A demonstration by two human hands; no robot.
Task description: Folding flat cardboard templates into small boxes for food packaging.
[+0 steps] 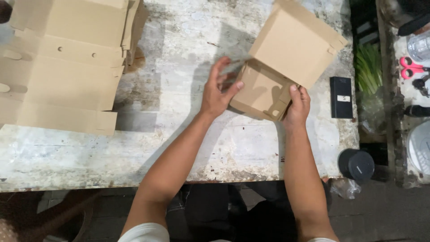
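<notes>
A stack of flat blanks (62,62) lay at the far left of the bench (179,148), well apart from the work. Right of centre, the box (280,67) sat half folded, its lid up and tilted away, its tray open toward the person.

The left hand (217,92) was at the tray's left wall, fingers spread, thumb pressing the edge: an open grip, touching and not clasping. The right hand (298,107) closed on the near right corner, thumb on the rim and fingers underneath.

To do this step well, it seemed best to keep the right hand pinning that corner so the tray could not skid on the rough top, while the left pushed its wall upright along the crease and tucked the tab inside squarely. Pressing at the crease rather than mid-panel would likely spare the card a dent.

Just right of the box lay a black case (341,97), near enough to catch the lid if the box swung that way. A black lid (356,165) sat at the bench's near right edge. Past the bench were green leaves (369,67) and pink scissors (412,67), clear of the hands.
</notes>
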